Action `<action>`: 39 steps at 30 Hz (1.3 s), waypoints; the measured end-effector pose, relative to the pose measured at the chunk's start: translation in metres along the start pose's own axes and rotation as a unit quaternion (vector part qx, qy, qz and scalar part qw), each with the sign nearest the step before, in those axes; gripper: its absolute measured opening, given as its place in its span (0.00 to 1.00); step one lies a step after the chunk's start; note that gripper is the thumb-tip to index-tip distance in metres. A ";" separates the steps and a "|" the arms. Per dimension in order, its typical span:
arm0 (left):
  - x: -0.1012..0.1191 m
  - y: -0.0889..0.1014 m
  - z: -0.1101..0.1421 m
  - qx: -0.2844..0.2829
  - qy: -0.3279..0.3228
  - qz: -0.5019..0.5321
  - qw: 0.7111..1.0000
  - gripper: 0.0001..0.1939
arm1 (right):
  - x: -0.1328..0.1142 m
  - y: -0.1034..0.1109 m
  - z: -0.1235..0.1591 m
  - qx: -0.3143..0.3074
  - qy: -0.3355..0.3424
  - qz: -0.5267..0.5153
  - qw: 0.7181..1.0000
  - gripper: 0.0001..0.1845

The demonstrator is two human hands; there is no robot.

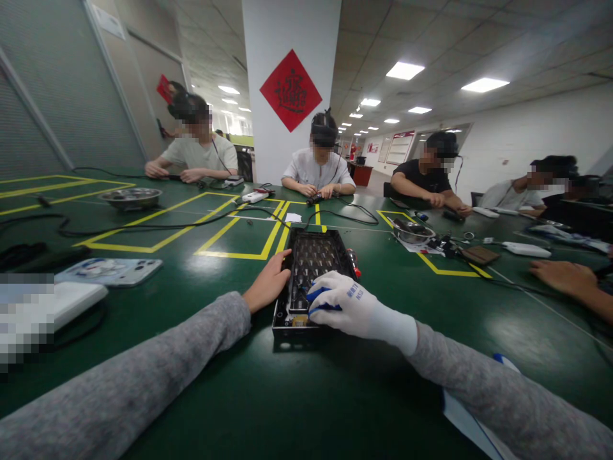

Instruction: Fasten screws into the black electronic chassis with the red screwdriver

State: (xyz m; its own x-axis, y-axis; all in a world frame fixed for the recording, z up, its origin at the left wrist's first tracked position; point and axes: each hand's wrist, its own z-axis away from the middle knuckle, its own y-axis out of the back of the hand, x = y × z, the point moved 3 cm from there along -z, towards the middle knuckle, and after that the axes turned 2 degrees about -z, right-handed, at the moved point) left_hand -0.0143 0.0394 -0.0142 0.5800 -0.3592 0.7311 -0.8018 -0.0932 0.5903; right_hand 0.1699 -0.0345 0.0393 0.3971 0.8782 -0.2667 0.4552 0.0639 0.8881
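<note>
A long black open case [282,331] lies on the green table before me, holding an inner black tray [313,246] with rows of several small metal pieces, perhaps bits. My left hand [269,281], bare, grips the case's left wall; some fingers are hidden by it. Over the near right part, my right hand [347,303] in a white glove with blue fingertips reaches in with bent fingers. What those fingertips press or hold is hidden. A small yellowish block [300,321] shows in the case's near end. Something shiny with a red part [357,272] sits by its right side.
A metal bowl [131,199] is at far left, another metal bowl [412,231] with parts around it at right. A phone [115,271] lies left. Black cables [211,220] cross the table. Co-workers sit opposite; another person's hand [565,276] rests at right.
</note>
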 end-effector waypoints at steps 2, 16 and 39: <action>-0.001 0.000 0.000 0.003 -0.002 0.007 1.000 0.31 | 0.000 0.000 0.000 -0.001 0.002 -0.007 1.000 0.10; 0.001 0.001 0.001 -0.004 -0.005 0.003 1.000 0.29 | -0.002 0.002 0.000 -0.007 -0.004 0.005 1.000 0.11; 0.002 0.001 0.001 -0.006 -0.003 0.005 1.000 0.29 | -0.001 0.001 0.000 -0.015 -0.007 -0.006 1.000 0.11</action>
State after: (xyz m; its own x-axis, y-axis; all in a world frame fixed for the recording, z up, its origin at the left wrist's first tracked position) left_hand -0.0141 0.0376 -0.0119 0.5711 -0.3657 0.7349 -0.8056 -0.0781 0.5872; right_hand 0.1699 -0.0352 0.0407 0.4034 0.8701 -0.2831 0.4355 0.0895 0.8957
